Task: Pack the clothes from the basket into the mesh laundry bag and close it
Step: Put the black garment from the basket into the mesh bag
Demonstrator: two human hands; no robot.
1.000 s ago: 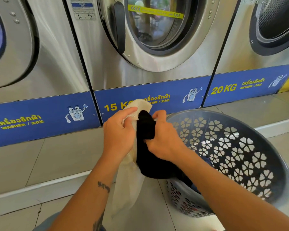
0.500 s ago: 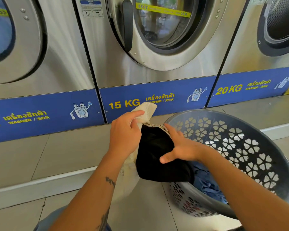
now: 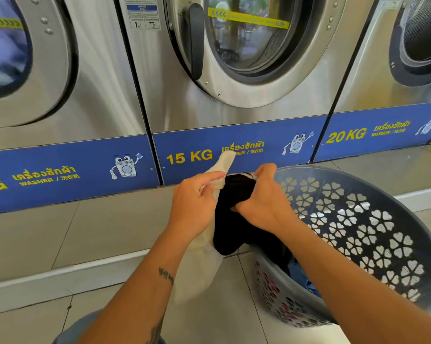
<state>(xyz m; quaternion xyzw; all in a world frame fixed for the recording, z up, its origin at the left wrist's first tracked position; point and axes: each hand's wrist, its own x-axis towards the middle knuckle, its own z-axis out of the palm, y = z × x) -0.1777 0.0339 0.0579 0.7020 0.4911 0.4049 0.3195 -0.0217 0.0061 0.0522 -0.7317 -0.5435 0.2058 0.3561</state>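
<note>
We're pinching the mesh bag (image 3: 224, 165) rim with left hand (image 3: 193, 209), right hand (image 3: 263, 204) gripping the black garment (image 3: 234, 219) — its tail's dangling outside, risking sliding out.

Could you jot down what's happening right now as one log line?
step: stuffing black garment into mesh bag | left hand: holds bag mouth | right hand: grips garment | basket: clothes remain | bag: open

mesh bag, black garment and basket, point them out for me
mesh bag (image 3: 199, 274), head view, on its hanging lower body.
black garment (image 3: 232, 232), head view, on its middle fold.
basket (image 3: 358, 234), head view, on its perforated inner wall.
</note>
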